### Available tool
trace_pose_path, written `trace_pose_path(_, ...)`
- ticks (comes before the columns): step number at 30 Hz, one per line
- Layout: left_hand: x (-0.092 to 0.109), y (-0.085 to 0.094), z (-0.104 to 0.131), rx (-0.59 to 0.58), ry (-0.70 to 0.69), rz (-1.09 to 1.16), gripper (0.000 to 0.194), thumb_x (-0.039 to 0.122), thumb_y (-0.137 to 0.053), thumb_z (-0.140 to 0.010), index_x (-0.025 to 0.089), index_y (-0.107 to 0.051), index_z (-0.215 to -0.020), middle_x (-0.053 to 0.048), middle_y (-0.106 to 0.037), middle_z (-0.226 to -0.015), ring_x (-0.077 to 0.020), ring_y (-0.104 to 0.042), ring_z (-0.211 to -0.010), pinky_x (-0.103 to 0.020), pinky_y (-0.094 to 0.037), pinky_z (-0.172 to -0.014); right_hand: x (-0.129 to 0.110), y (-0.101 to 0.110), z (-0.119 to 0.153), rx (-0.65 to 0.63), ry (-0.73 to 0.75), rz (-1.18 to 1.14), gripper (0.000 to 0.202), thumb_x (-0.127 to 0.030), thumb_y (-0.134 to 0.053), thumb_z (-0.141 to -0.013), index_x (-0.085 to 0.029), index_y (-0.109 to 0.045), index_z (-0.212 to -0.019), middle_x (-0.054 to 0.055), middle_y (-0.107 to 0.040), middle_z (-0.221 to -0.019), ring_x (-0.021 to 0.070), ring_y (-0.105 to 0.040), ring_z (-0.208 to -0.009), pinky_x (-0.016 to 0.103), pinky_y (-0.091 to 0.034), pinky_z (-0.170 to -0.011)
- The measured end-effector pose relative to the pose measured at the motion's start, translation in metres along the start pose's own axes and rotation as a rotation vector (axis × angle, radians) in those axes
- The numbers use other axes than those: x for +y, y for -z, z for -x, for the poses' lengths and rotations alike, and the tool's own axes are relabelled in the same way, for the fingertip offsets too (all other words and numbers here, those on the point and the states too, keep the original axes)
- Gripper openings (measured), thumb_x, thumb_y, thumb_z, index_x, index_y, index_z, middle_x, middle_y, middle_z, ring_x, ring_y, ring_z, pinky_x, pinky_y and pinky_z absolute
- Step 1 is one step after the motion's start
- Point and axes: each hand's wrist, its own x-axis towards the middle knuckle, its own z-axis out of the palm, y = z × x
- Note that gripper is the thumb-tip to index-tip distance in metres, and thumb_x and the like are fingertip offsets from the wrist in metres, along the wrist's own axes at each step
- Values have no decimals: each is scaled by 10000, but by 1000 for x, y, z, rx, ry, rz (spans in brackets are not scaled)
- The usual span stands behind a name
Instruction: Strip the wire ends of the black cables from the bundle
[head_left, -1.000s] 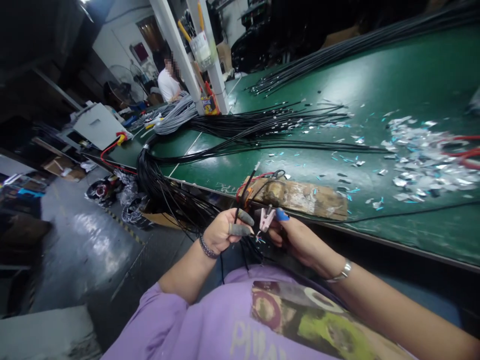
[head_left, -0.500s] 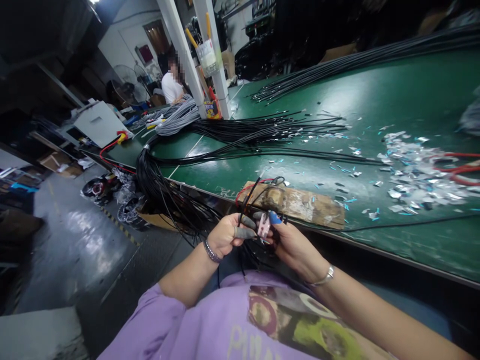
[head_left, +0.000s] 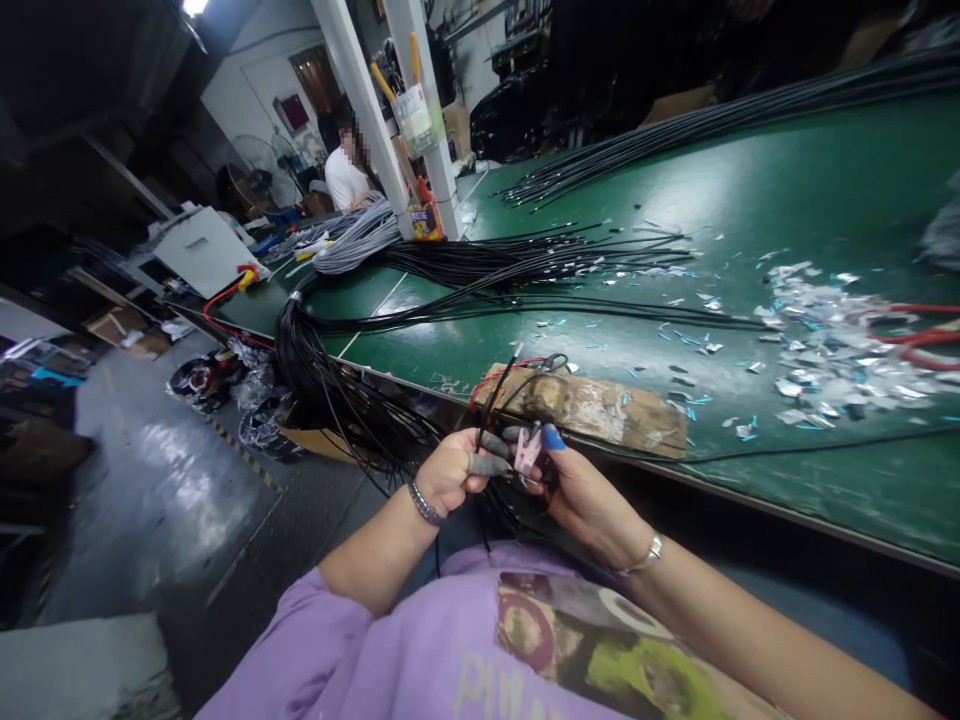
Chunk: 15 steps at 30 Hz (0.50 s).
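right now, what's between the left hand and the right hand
A pink clip, held in the right hand, close to the left hand; the head view shows it.

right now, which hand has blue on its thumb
The right hand, thumb beside the pink clip; on the left hand, the visible finger coverings are grey.

It is a wiring workshop: a green workbench [head_left: 832,190] carries black cables [head_left: 465,258] at twelve o'clock, foil scraps [head_left: 817,345] at three.
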Motion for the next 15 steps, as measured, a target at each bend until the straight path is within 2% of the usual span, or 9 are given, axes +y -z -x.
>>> trace_pose_path(7, -5, 3, 4, 20, -2, 25, 410, 275, -838, -416, 127, -555, -672, 36, -554, -487, 6, -278, -286, -181, -81, -330, 1, 8, 9, 29, -66, -92, 468, -577, -778, -547, -212, -487, -581, -52, -439, -508, 83, -332, -446, 190, -268, -373)
trace_pose_path(11, -12, 12, 12, 12, 1, 88, 397, 222, -836, -417, 119, -576, -697, 24, -572, -519, 14, -275, -304, -170, -90, -339, 3, 16, 12, 21, -61, -45, 400, -539, -761, -587, -218, -522, -605, -47, -432, -520, 94, -334, -445, 210, -259, -372)
trace_pose_path(15, -21, 30, 17, 3, 4, 210, 375, 200, -828, -434, 126, -570, -696, 36, -561, -518, 26, -223, -295, -160, -91, -347, 7, 22, 13, 10, -77, -1, 325, -484, -766, -580, -212, -608, -661, -14, -525, -592, 96, -357, -460, 217, -241, -366)
